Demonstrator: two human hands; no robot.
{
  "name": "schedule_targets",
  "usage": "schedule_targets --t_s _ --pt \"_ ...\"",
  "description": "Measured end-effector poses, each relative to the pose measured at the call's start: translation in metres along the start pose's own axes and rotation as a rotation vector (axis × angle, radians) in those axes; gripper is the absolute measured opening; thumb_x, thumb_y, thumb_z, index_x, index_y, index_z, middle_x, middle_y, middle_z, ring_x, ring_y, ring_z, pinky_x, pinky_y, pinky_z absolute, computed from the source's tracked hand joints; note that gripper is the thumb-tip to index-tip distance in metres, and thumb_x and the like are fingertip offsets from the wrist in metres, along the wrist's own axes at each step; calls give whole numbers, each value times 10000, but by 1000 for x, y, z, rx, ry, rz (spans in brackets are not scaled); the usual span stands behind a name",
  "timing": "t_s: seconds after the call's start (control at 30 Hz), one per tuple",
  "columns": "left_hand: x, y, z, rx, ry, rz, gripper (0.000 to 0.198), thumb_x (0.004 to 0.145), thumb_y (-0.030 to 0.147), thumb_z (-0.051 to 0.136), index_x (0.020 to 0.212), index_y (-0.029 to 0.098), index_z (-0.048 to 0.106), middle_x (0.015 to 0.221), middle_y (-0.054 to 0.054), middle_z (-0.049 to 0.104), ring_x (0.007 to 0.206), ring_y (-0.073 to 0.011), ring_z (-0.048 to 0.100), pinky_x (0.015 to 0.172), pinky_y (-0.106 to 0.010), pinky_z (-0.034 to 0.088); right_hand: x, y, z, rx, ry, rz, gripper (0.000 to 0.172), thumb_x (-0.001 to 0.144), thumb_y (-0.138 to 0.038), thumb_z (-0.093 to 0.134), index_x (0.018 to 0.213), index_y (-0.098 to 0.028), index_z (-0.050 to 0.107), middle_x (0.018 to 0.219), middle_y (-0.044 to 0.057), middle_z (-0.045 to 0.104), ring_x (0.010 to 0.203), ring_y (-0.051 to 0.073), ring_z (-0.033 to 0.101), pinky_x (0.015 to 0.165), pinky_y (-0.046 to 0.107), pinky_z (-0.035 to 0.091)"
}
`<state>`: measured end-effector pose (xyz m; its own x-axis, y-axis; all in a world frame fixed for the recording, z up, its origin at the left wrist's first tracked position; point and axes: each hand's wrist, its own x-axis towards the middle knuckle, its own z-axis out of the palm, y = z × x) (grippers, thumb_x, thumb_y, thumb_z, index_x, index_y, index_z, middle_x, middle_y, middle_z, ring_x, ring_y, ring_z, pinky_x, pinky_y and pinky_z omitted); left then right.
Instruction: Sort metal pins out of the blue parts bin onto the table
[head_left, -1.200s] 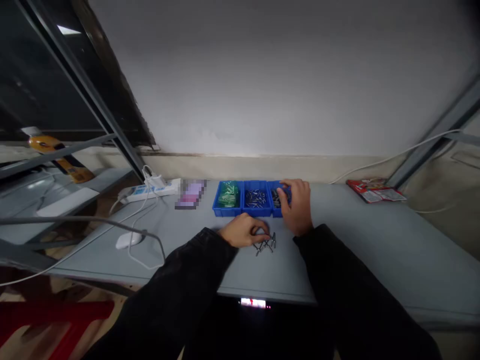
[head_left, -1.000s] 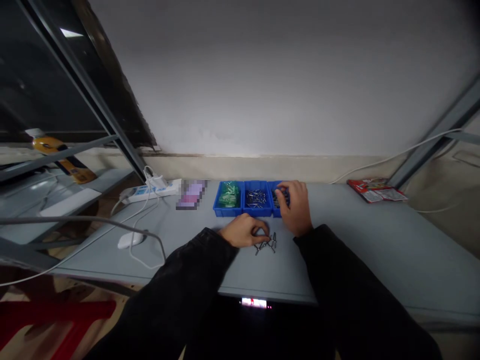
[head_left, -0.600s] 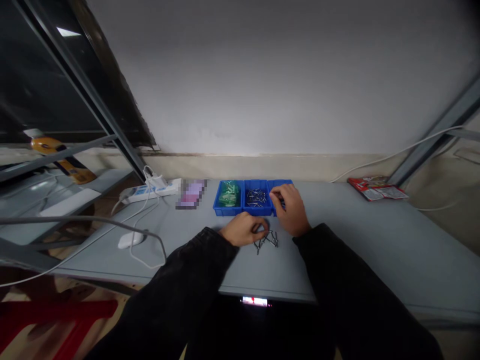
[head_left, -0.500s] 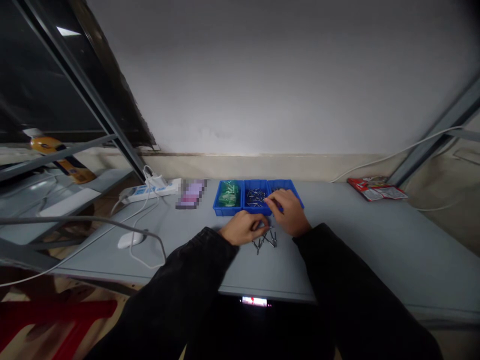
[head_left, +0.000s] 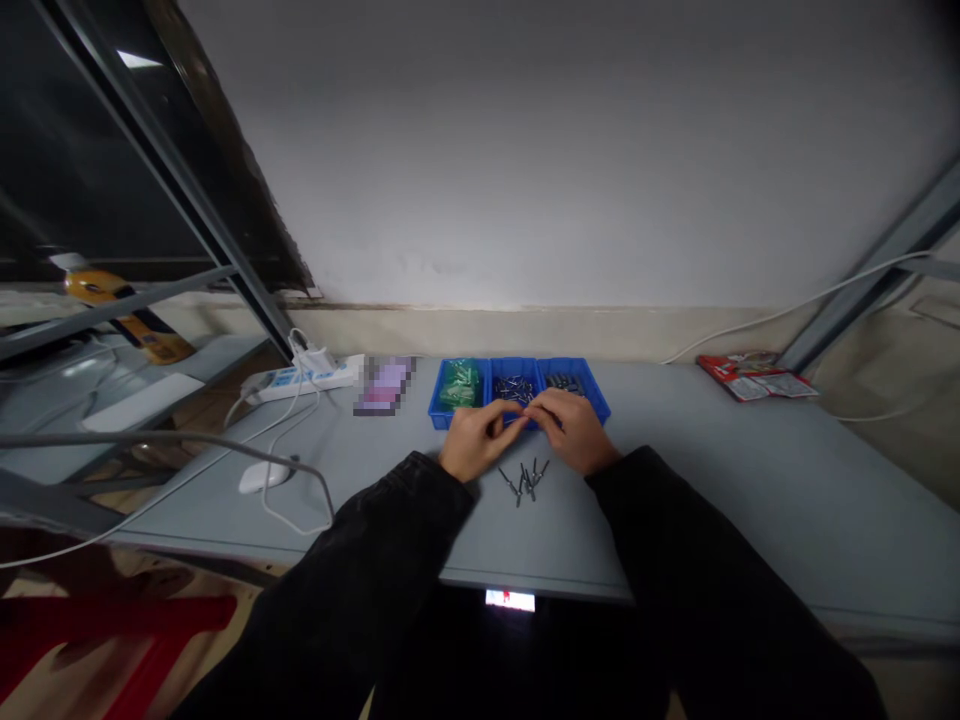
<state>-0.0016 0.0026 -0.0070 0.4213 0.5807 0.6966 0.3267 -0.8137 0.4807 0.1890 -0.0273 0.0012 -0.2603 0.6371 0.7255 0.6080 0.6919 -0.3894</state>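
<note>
The left hand (head_left: 478, 442) and the right hand (head_left: 574, 432) sit close together on a grey work table (head_left: 712, 480), with their fingertips (head_left: 544, 406) meeting over the front rim of the middle compartment in a row of three blue plastic parts bins (head_left: 598, 408). Both hands are curled into a narrow pinch, the fingers nearly closed, but the fingers hide the gap, so I cannot tell whether either hand has hold of a pin. A loose cluster of small metal pins (head_left: 527, 482) lies on the bare table at 6 o'clock from the fingertips, just in front of the bins. The left compartment holds green pieces (head_left: 457, 384), and the middle and right ones hold dark metal pins (head_left: 564, 382). Parts this thin seem best handled with the fingertips alone, lifted one at a time and clear of the cluster. From the cluster, a white computer mouse (head_left: 264, 477) sits at 9 o'clock, a white power strip (head_left: 296, 381) at 10 o'clock, and a red packet (head_left: 754, 377) at 2 o'clock.
</note>
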Motion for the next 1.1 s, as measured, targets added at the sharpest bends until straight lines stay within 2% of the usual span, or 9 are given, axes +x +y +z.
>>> schedule_targets --t_s 0.17,0.27,0.33,0.4,0.53,0.67,0.8,1.1 --pt "2 -2 -2 -11 12 -25 235 937 392 657 962 176 748 525 54 506 476 -85 441 539 -218 389 1 -2 -1 36 54 2 168 979 -199 522 841 -197 616 795 26 658 756 170 611 725 314 477" --pt "3 -1 -4 -9 2 -24 211 963 349 623 967 173 740 702 -6 672 606 -114 582 636 -232 467 3 -5 -1 40 68 -5 136 974 -187 527 893 -205 635 837 30 675 804 177 625 754 321 487" --pt "4 1 -6 -10 -5 -24 204 977 325 596 967 168 725 843 -42 723 731 -141 646 709 -249 497 3 -6 -1 39 61 -19 138 976 -185 519 913 -209 639 852 35 679 827 182 627 770 326 487" --pt "5 3 -7 -18 -29 -34 207 988 317 572 963 165 710 882 -53 729 781 -155 663 734 -256 502 3 -7 -1 41 41 -27 136 978 -190 515 923 -207 638 853 39 675 814 180 620 760 324 484" --pt "5 3 -7 -48 -87 -45 211 1001 306 541 959 164 692 827 -43 717 753 -153 658 714 -252 494 2 -7 -2 35 6 -13 107 969 -207 535 926 -204 632 836 36 652 760 169 587 718 318 478" --pt "5 1 -6 -65 -83 -59 198 996 297 550 939 165 686 746 -24 687 695 -145 637 686 -245 484 3 -9 -4 17 10 -14 89 959 -190 544 921 -202 623 884 43 650 810 173 585 767 330 485" --pt "6 1 -6 -67 -67 -55 191 989 297 563 926 162 684 790 -31 703 695 -141 639 677 -242 479 3 -8 -5 13 14 -28 80 959 -194 547 951 -205 626 938 55 658 891 191 601 812 351 497" --pt "7 2 -7 -52 -91 -40 177 988 285 566 924 159 672 798 -27 708 690 -134 630 692 -240 473 2 -5 -3 -40 39 -61 129 988 -201 508 901 -204 604 893 51 647 888 196 584 842 366 483"
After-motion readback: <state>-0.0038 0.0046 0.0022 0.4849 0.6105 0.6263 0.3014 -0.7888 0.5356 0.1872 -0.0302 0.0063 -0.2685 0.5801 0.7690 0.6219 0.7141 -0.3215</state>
